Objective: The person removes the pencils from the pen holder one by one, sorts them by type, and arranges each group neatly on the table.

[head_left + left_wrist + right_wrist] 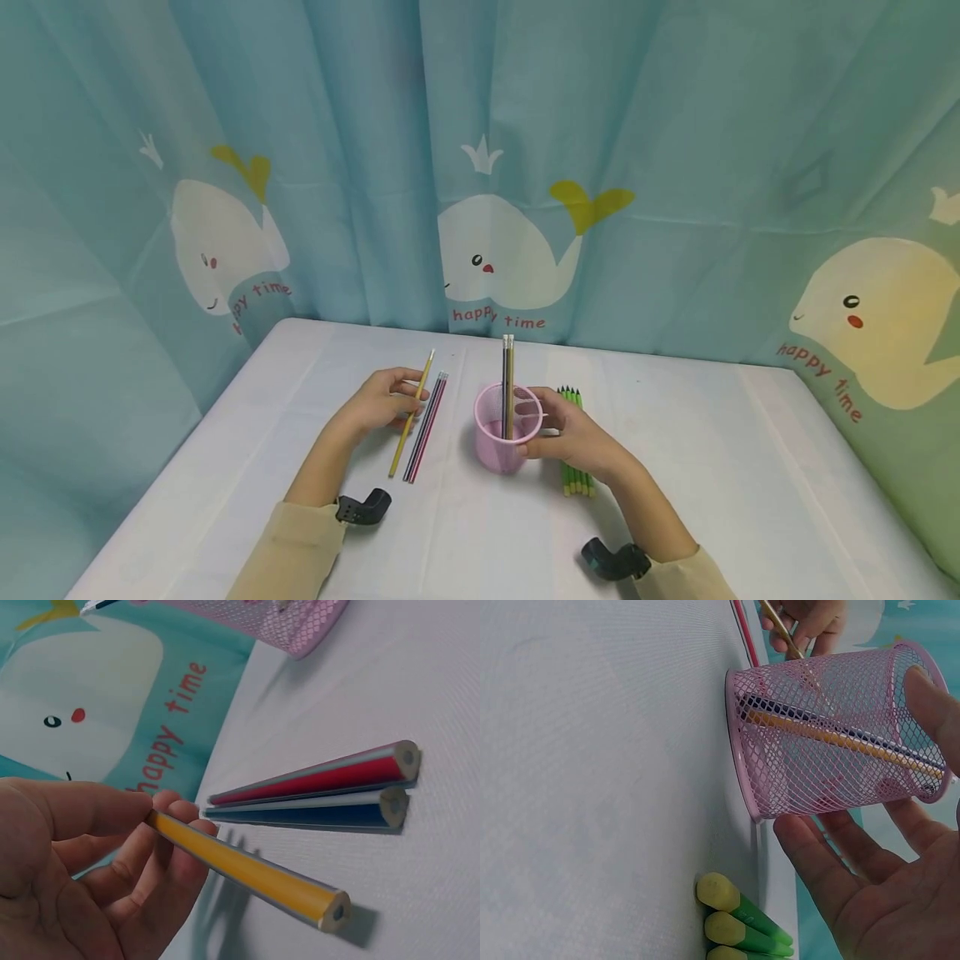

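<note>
My left hand (pixel 386 402) pinches a yellow pencil (pixel 251 871) between thumb and fingers. The pencil slants, its flat unsharpened end low and toward me. Just right of it, a red pencil (pixel 337 774) and a dark blue pencil (pixel 315 811) lie side by side on the table. A pink mesh pencil cup (pixel 497 454) stands upright in the middle, with a dark pencil and a yellow pencil (pixel 511 375) leaning inside. My right hand (pixel 570 435) holds the cup from its right side, thumb by the rim and fingers along the far wall.
Several green pencils (pixel 578 483) with black tips lie in a row on the white-covered table (pixel 712 467), right of the cup and partly under my right forearm. A blue curtain (pixel 375 167) with whale prints hangs behind the table's far edge. Each wrist wears a black camera (pixel 366 507).
</note>
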{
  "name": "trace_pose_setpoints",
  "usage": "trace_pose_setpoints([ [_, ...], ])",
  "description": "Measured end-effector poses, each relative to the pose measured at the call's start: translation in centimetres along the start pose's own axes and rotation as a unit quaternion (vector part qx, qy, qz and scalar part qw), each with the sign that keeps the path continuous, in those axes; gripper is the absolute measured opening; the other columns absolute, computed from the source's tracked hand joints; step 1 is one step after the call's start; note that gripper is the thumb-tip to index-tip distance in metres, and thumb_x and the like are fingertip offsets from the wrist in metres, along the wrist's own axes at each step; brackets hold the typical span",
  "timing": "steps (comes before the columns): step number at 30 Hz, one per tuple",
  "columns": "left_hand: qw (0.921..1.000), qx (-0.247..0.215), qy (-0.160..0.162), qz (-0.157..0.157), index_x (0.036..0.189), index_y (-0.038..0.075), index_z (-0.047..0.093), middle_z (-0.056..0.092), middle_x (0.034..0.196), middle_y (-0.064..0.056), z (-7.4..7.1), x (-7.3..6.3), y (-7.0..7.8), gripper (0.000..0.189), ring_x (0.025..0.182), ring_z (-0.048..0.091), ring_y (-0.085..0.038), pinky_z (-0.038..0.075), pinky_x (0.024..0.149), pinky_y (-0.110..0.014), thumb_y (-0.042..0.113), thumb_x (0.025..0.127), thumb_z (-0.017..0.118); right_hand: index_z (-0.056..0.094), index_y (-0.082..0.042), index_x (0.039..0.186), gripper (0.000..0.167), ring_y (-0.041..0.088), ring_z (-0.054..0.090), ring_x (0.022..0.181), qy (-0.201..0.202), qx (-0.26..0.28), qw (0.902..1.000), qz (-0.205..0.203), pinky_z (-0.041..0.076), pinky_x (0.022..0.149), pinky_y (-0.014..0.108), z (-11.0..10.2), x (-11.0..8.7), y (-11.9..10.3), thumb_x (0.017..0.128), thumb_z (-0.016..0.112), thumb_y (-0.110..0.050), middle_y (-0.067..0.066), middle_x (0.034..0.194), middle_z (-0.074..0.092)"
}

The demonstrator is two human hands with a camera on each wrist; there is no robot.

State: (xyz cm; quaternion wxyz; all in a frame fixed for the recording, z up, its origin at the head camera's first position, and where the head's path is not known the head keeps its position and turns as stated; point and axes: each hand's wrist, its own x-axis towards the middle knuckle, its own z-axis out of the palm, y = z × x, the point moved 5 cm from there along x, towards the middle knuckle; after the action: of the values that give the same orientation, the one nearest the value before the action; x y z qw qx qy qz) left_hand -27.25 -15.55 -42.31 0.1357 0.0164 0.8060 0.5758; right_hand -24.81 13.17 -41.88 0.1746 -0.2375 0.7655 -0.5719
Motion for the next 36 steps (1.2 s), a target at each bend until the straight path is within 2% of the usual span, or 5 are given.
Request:
trace_pose_setpoints([
  [12,0.9997,0.010,0.013,-0.020,0.136,-0.007,0.051,0.067,0.112,-0.019,0.2,0.0,-0.6,0.044,0.081,0.065,-0.020,0.059,0.060,-0.031,-0.003,0.093,0.060,0.050,-0.014,0.142,0.070,0.038,0.055,0.125,0.000,0.001,1.0000,-0.004,0.047,0.105,0.051,0.1,0.1,0.1,0.080,0.083,-0.016,0.014,0.136,0.058],
  [19,0.9992,0.031,0.015,-0.018,0.136,-0.007,0.051,0.066,0.113,-0.020,0.1,0.0,-0.9,0.044,0.083,0.067,-0.020,0.061,0.061,-0.033,-0.003,0.093,0.061,0.050,-0.014,0.142,0.070,0.038,0.055,0.125,0.001,0.000,1.0000,-0.003,0.047,0.105,0.051,0.1,0.0,0.0,0.079,0.083,-0.015,0.013,0.136,0.058],
  [29,0.9994,0.010,0.011,-0.032,0.138,-0.007,0.050,0.066,0.117,-0.021,0.3,0.1,-1.7,0.044,0.083,0.066,-0.018,0.062,0.064,-0.034,-0.004,0.095,0.059,0.050,-0.014,0.142,0.071,0.036,0.056,0.124,-0.001,-0.007,1.0000,-0.006,0.047,0.105,0.052,0.2,0.1,0.1,0.079,0.083,-0.017,0.012,0.135,0.059],
  [36,0.9993,0.001,0.016,-0.035,0.138,-0.005,0.051,0.065,0.117,-0.020,0.2,0.2,-1.5,0.042,0.088,0.066,-0.022,0.063,0.066,-0.034,-0.003,0.096,0.058,0.050,-0.013,0.142,0.071,0.039,0.055,0.124,0.002,-0.006,0.9999,-0.009,0.046,0.105,0.054,0.1,0.1,0.1,0.079,0.083,-0.015,0.014,0.135,0.058],
])
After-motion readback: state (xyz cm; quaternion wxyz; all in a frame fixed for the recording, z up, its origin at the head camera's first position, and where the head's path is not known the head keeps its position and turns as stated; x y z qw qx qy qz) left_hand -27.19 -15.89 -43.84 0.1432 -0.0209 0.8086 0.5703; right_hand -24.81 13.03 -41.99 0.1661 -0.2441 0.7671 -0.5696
